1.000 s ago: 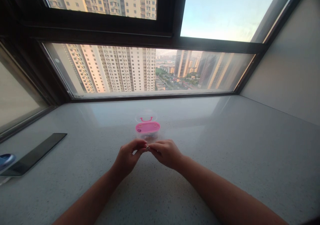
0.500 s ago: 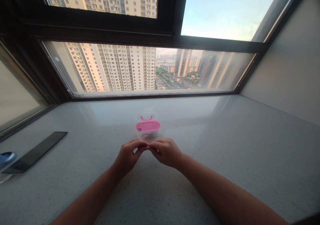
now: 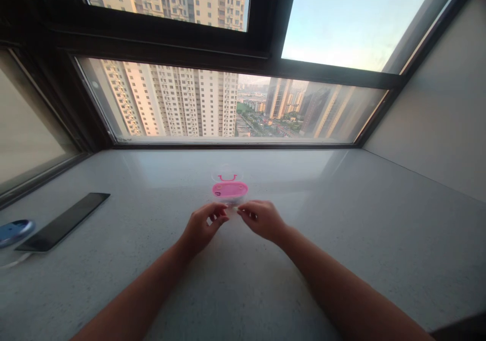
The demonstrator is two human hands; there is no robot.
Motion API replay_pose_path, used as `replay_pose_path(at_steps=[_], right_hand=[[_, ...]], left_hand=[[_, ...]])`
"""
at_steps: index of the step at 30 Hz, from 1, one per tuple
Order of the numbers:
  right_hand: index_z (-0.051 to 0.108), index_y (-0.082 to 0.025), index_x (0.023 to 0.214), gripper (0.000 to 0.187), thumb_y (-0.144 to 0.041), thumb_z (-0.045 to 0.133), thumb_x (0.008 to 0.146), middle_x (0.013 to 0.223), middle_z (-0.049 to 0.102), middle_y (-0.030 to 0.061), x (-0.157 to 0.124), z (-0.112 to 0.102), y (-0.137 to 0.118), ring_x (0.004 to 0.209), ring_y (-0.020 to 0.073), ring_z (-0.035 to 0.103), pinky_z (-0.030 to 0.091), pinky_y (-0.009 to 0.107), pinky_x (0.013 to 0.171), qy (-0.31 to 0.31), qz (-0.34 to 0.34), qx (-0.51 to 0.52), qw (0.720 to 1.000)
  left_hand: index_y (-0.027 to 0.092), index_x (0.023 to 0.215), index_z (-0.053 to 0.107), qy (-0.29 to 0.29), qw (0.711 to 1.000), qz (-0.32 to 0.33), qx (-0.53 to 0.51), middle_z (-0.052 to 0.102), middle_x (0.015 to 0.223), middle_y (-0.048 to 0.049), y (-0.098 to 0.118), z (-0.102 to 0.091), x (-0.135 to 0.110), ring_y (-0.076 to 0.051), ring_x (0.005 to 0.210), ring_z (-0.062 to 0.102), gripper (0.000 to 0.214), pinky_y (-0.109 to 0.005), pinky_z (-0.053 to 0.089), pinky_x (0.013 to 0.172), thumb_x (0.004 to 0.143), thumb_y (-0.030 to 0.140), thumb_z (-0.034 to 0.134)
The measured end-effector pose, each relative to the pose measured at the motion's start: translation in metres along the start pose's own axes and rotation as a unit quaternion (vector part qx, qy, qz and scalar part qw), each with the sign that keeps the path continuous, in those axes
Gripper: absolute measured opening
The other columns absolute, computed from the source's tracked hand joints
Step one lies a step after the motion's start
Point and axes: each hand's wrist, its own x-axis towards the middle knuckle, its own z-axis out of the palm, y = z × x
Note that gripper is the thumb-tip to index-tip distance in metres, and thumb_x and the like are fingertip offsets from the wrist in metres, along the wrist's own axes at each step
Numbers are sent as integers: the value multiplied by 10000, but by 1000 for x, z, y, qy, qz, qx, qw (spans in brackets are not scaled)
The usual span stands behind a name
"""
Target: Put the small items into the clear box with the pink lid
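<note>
A small clear container with a pink lid (image 3: 230, 189) and a pink handle stands on the pale stone sill (image 3: 341, 219). Just in front of it, my left hand (image 3: 203, 224) has its fingers curled, thumb and fingertips pinched together. My right hand (image 3: 261, 218) is pinched too, its fingertips pointing left toward the other hand. A small gap separates the two hands. Whatever they hold is too small to make out.
A black phone (image 3: 63, 222) lies flat at the left, with a round blue object (image 3: 15, 228) and a cable beside it. A dark-framed window (image 3: 235, 146) runs along the back. A grey wall (image 3: 436, 108) closes the right side.
My hands, pressed together fingertip to fingertip on a tiny object before, have drawn slightly apart and moved closer to the pink-lidded container. The view has shifted a little.
</note>
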Motion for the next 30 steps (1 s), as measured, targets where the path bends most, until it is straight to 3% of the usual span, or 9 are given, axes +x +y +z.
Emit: replay_pose_path(at_steps=[3, 6, 11, 17, 26, 30], right_hand=[[668, -150, 823, 206, -292, 519, 814, 579, 598, 1, 16, -21, 10, 514, 84, 494, 351, 190, 548, 20, 55, -56, 997], [682, -163, 805, 235, -317, 506, 821, 587, 609, 1, 38, -38, 19, 522, 89, 503, 333, 200, 546, -56, 70, -124, 988], [681, -206, 840, 233, -318, 477, 826, 694, 657, 21, 71, -46, 28, 640, 132, 565, 320, 227, 573, -187, 38, -258, 947], [674, -184, 768, 242, -279, 458, 824, 754, 669, 61, 86, -41, 25, 681, 163, 591, 334, 237, 573, -304, -47, -322, 895], [684, -168, 772, 233, -250, 467, 798, 774, 674, 96, 97, -39, 19, 681, 194, 616, 383, 260, 584, -346, -78, -348, 868], [686, -162, 782, 211, -255, 497, 784, 758, 670, 103, 99, -39, 16, 661, 198, 619, 397, 265, 578, -363, -80, -358, 856]], left_hand=[[162, 905, 603, 23, 999, -32, 29, 616, 727, -10, -10, -4, 4, -110, 626, 529, 224, -220, 421, 605, 786, 342, 541], [151, 858, 606, 47, 996, -65, 43, 604, 693, -9, -20, -7, 9, -116, 617, 532, 260, -220, 412, 584, 787, 386, 525], [146, 825, 609, 58, 995, -77, 38, 609, 683, -12, -27, -7, 12, -116, 600, 532, 279, -215, 409, 562, 780, 405, 516], [150, 806, 614, 58, 994, -84, 37, 613, 679, -10, -26, -6, 12, -106, 557, 502, 278, -208, 396, 530, 775, 406, 511], [147, 805, 609, 54, 993, -92, 42, 594, 666, -10, -26, -6, 13, -105, 557, 487, 284, -204, 386, 531, 776, 412, 511], [141, 775, 604, 44, 995, -77, 41, 496, 559, 25, -17, -7, 9, -93, 523, 434, 265, -189, 351, 498, 775, 389, 510]])
